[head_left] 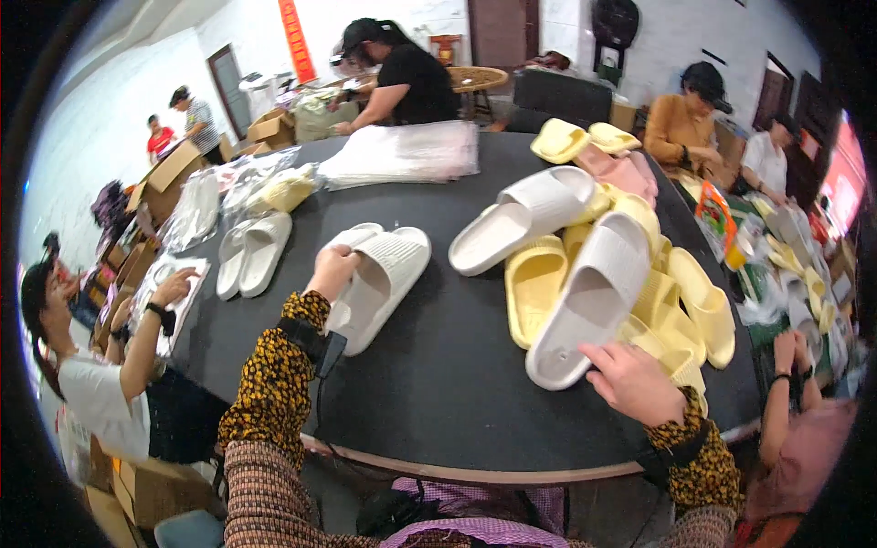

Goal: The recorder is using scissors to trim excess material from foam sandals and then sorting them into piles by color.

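My left hand (334, 271) is closed on the side of a white slide slipper (388, 288) on the dark table. A second white slipper lies partly hidden beneath or behind it. At the right, my right hand (635, 379) grips the heel edge of another white slipper (594, 297), its fingertips on the sole. That slipper lies tilted on a pile of pale yellow slippers (534, 288). One more white slipper (521, 219) rests on the pile's far left side, toe pointing away. Left of my left hand, a white pair (254, 256) stands side by side.
A stack of clear plastic bags (402, 153) lies at the table's far edge, with bagged slippers (195, 210) to its left. A co-worker (100, 374) stands close at the left; other people work behind and at the right. Cardboard boxes (169, 183) line the left side.
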Demonstrator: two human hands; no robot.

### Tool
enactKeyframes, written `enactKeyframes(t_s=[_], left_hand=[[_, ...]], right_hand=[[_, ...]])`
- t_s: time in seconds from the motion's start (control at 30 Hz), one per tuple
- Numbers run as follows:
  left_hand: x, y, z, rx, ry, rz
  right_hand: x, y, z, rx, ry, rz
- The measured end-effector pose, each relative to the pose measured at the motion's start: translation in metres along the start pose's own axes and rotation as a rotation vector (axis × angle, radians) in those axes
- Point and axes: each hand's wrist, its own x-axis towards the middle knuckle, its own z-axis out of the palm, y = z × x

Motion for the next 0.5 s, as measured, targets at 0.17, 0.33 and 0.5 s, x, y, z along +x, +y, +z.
enactKeyframes(t_s=[0.17,0.33,0.5], left_hand=[[-0.019,0.111,0.103,-0.137,-0.215,0.111],[0.001,0.144,0.17,-0.121,-0.155,0.318],[-0.005,0.187,0.177,-0.39,-0.415,0.269]], right_hand=[[0.004,0.018,0.013,-0.174,0.117,-0.017],[0.011,0.04,0.018,-0.206,0.215,0.024],[0.023,0.06,0.016,-0.252,0.093,0.225]])
